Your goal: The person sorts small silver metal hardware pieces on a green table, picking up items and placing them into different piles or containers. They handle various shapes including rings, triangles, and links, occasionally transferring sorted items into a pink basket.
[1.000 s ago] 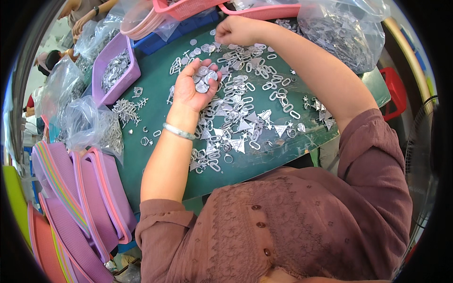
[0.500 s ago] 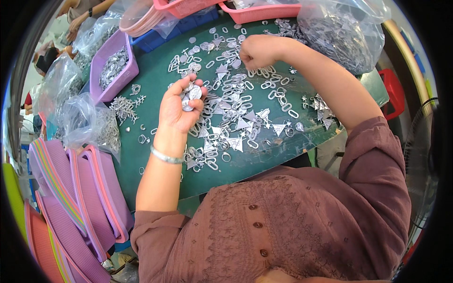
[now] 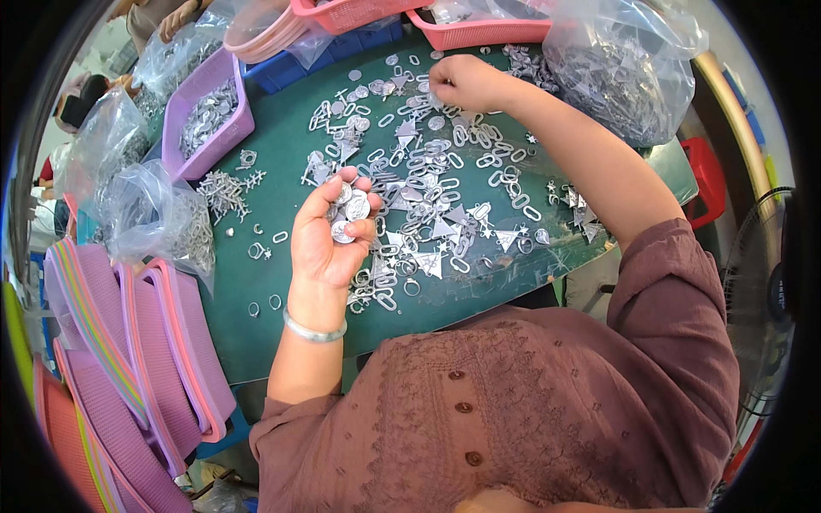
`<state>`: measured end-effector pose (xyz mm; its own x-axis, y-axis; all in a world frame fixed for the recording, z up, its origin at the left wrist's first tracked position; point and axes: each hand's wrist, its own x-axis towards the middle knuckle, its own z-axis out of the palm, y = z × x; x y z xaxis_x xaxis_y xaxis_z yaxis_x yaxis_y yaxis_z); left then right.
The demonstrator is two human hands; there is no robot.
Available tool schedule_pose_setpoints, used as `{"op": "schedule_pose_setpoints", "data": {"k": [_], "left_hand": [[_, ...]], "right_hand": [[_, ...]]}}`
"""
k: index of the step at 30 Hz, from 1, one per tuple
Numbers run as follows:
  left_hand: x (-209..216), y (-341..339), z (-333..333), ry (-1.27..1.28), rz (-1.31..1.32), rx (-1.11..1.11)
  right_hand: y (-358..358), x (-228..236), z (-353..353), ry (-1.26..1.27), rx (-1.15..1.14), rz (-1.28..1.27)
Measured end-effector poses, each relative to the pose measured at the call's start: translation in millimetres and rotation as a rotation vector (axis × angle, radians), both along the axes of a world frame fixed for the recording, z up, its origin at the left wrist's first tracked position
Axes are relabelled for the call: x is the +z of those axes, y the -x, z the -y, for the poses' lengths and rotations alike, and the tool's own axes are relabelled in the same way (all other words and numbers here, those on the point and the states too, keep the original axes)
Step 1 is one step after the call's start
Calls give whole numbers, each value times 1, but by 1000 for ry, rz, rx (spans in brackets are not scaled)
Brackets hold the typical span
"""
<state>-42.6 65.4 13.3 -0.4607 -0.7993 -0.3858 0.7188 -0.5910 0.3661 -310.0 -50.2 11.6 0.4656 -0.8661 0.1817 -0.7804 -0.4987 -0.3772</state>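
Green table (image 3: 248, 342) — left hand (image 3: 327, 244) cupping silver discs (image 3: 357, 206).

A workshop that deals in small metal parts, by the look of it — the scuffed dark-green tabletop (image 3: 256, 342) is strewn with loose silver-coloured metal pieces (image 3: 506, 238) shaped as discs, links and triangles. At the upper right bulges a clear plastic bag (image 3: 654, 38) full of grey metal parts (image 3: 611, 94); at the upper left stands a heaped lilac plastic basket (image 3: 224, 147). Striped lilac plastic baskets (image 3: 184, 342) lean together at the lower left — and another person (image 3: 147, 30) shows at the upper left edge.
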Motion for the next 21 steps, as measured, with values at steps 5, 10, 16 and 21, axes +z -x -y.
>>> {"op": "schedule_pose_setpoints", "data": {"k": [5, 10, 16, 21], "left_hand": [[-15, 0, 2, 17, -11, 4], [-19, -5, 3, 15, -21, 21], [-24, -7, 4, 16, -23, 20], [-25, -5, 4, 9, -30, -7]], "right_hand": [[-24, 15, 15, -188, -104, 49], [-42, 9, 37, -208, 29, -349], [-44, 12, 39, -257, 52, -391], [-35, 17, 42, -374, 112, -205]]}}
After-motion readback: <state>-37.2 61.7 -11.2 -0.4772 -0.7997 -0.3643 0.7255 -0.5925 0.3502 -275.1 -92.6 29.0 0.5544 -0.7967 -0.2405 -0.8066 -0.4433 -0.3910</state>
